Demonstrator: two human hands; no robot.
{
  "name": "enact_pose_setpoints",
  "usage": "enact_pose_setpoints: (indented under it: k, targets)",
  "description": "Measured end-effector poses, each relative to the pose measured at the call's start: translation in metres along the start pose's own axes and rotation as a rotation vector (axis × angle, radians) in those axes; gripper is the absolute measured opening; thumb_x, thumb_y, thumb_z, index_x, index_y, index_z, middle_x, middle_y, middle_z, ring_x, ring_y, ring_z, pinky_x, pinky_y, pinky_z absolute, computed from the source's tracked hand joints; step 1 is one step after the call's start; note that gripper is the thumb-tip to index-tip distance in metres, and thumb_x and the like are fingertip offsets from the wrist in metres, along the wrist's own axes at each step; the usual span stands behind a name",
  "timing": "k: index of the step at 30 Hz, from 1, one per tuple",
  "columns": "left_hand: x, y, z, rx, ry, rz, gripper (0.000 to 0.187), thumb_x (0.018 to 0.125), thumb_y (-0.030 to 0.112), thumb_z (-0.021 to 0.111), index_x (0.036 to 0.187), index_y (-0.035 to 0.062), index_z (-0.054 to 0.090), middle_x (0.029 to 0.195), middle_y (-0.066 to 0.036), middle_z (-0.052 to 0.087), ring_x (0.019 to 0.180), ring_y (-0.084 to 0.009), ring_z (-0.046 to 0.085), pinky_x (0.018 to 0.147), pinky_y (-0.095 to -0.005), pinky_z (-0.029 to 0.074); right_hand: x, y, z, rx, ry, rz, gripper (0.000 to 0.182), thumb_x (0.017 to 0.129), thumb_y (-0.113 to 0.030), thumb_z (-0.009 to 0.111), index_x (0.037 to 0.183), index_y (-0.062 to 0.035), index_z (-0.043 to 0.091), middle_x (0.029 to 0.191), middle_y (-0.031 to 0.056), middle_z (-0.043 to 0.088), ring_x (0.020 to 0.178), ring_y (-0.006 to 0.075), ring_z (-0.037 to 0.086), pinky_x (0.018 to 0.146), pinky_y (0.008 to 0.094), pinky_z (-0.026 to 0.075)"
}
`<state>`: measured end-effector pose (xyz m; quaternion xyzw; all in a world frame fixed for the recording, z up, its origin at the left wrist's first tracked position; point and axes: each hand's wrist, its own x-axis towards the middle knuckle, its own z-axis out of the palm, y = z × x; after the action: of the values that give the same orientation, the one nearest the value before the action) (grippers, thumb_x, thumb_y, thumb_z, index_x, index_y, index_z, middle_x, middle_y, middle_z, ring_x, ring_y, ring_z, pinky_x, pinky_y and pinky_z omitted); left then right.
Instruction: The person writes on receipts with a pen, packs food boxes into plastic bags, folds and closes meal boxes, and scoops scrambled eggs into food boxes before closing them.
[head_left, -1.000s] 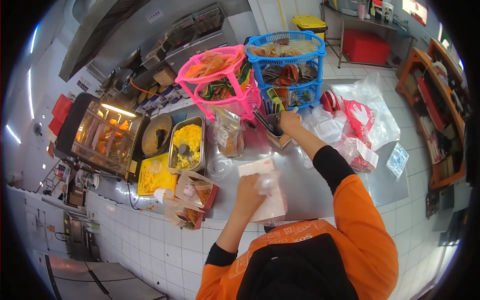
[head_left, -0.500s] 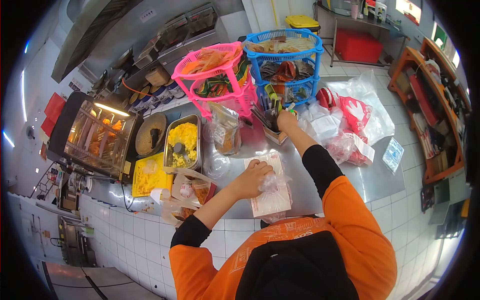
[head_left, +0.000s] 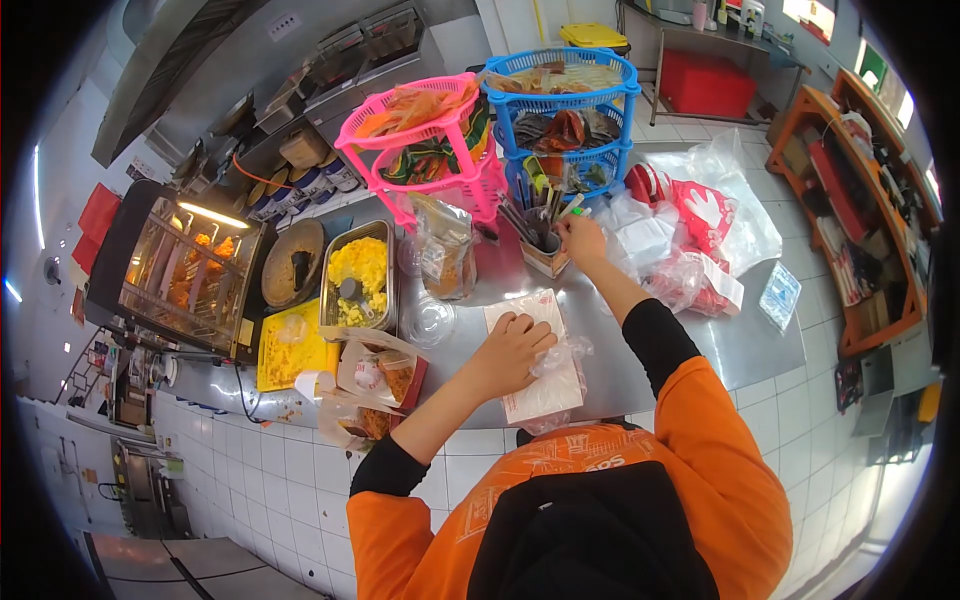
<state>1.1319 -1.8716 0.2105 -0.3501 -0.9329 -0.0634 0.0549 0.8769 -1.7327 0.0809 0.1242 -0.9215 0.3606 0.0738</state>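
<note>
My left hand (head_left: 515,352) lies on a flat white printed pack (head_left: 545,395), its fingers bent a little apart. Clear crumpled plastic (head_left: 575,350) pokes out beside the fingertips and over the pack's right side. At the holder (head_left: 545,262), a small box filled with upright utensils, my right hand (head_left: 582,240) has its fingers pinched together at the right edge. A slim pale item with a green part (head_left: 572,207) rises just above those fingers; whether it is in their grip is hard to see.
Pink basket rack (head_left: 425,160) and blue basket rack (head_left: 570,120) hold packets behind the holder. Left are a tray of yellow food (head_left: 362,270), a yellow board (head_left: 290,350), food boxes (head_left: 375,375) and a lit display warmer (head_left: 190,260). Plastic bags (head_left: 690,240) lie right.
My left hand has loosened from the bunched plastic and its fingers now spread over the pack. My right hand has shifted slightly right and down at the holder's edge.
</note>
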Motion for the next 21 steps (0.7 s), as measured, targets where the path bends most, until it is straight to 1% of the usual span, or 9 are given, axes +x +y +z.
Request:
enact_pose_setpoints:
  k: [3, 5, 10, 11, 13, 14, 16, 19, 21]
  targets:
    - [0.006, 0.001, -0.004, -0.002, -0.030, 0.028, 0.036, 0.071, 0.022, 0.066, 0.104, 0.0097, 0.055, 0.101, -0.006, 0.050, 0.101, -0.0246, 0.047, 0.093, -0.0394, 0.035, 0.000, 0.002, 0.002, 0.011, -0.116, 0.059, 0.023, 0.091, -0.029, 0.057, 0.095, -0.0117, 0.072, 0.062, 0.0070, 0.067, 0.060, 0.0234, 0.068, 0.063, 0.0356, 0.055]
    - [0.008, 0.001, -0.004, 0.012, -0.046, 0.028, 0.033, 0.072, 0.020, 0.065, 0.103, 0.0097, 0.056, 0.100, -0.006, 0.051, 0.101, -0.0243, 0.047, 0.093, -0.0392, 0.035, 0.006, 0.001, 0.011, -0.228, -0.079, -0.123, 0.025, 0.092, -0.028, 0.053, 0.097, -0.0107, 0.071, 0.066, 0.0096, 0.068, 0.056, 0.0242, 0.068, 0.062, 0.0334, 0.055]
    - [0.003, 0.002, -0.002, 0.104, -0.007, 0.064, 0.026, 0.073, 0.012, 0.061, 0.099, 0.0115, 0.057, 0.101, -0.005, 0.052, 0.102, -0.0244, 0.048, 0.095, -0.0392, 0.036, 0.047, 0.021, 0.055, -0.250, -0.624, -0.057, 0.028, 0.091, -0.022, 0.046, 0.100, -0.0107, 0.070, 0.071, 0.0167, 0.068, 0.052, 0.0274, 0.066, 0.052, 0.0365, 0.055]
    - [0.001, 0.002, -0.003, 0.109, 0.016, 0.072, 0.025, 0.072, 0.010, 0.060, 0.097, 0.0120, 0.057, 0.102, -0.005, 0.052, 0.102, -0.0245, 0.048, 0.095, -0.0392, 0.037, 0.033, -0.003, 0.026, -0.268, -0.639, -0.032, 0.028, 0.090, -0.021, 0.045, 0.099, -0.0090, 0.069, 0.071, 0.0170, 0.068, 0.052, 0.0277, 0.066, 0.050, 0.0382, 0.055]
    - [-0.005, 0.002, -0.002, 0.092, 0.076, 0.066, 0.025, 0.072, 0.007, 0.059, 0.096, 0.0130, 0.056, 0.102, -0.004, 0.052, 0.102, -0.0249, 0.048, 0.095, -0.0392, 0.037, 0.026, -0.006, 0.014, -0.345, -0.551, -0.220, 0.030, 0.090, -0.018, 0.043, 0.098, -0.0048, 0.068, 0.068, 0.0174, 0.067, 0.051, 0.0278, 0.066, 0.045, 0.0406, 0.054]
    - [-0.007, 0.001, 0.002, 0.072, 0.112, 0.055, 0.026, 0.071, 0.007, 0.059, 0.096, 0.0134, 0.056, 0.102, -0.004, 0.052, 0.101, -0.0250, 0.048, 0.094, -0.0391, 0.037, 0.024, 0.006, 0.008, -0.399, -0.441, -0.429, 0.030, 0.089, -0.017, 0.042, 0.098, -0.0024, 0.067, 0.067, 0.0176, 0.067, 0.050, 0.0275, 0.066, 0.043, 0.0413, 0.053]
    - [-0.010, 0.004, 0.006, 0.050, 0.162, 0.025, 0.028, 0.070, 0.006, 0.060, 0.096, 0.0137, 0.056, 0.102, -0.003, 0.052, 0.101, -0.0252, 0.048, 0.094, -0.0391, 0.037, 0.016, 0.005, -0.007, -0.376, -0.403, -0.509, 0.030, 0.089, -0.014, 0.041, 0.097, 0.0018, 0.066, 0.065, 0.0175, 0.066, 0.049, 0.0271, 0.065, 0.042, 0.0412, 0.053]
    - [-0.011, 0.009, 0.006, 0.051, 0.210, -0.015, 0.030, 0.068, 0.004, 0.060, 0.096, 0.0136, 0.056, 0.103, -0.003, 0.051, 0.101, -0.0250, 0.047, 0.093, -0.0392, 0.037, 0.004, -0.027, -0.047, -0.167, -0.526, -0.178, 0.029, 0.088, -0.011, 0.043, 0.094, 0.0046, 0.067, 0.064, 0.0173, 0.066, 0.050, 0.0264, 0.066, 0.044, 0.0386, 0.055]
    - [-0.011, 0.010, 0.007, 0.045, 0.248, -0.018, 0.032, 0.067, 0.003, 0.060, 0.096, 0.0134, 0.055, 0.103, -0.003, 0.051, 0.101, -0.0248, 0.046, 0.092, -0.0392, 0.037, 0.018, -0.022, -0.021, -0.041, -0.482, -0.024, 0.028, 0.086, -0.009, 0.044, 0.091, 0.0035, 0.069, 0.064, 0.0177, 0.067, 0.050, 0.0258, 0.066, 0.045, 0.0367, 0.056]
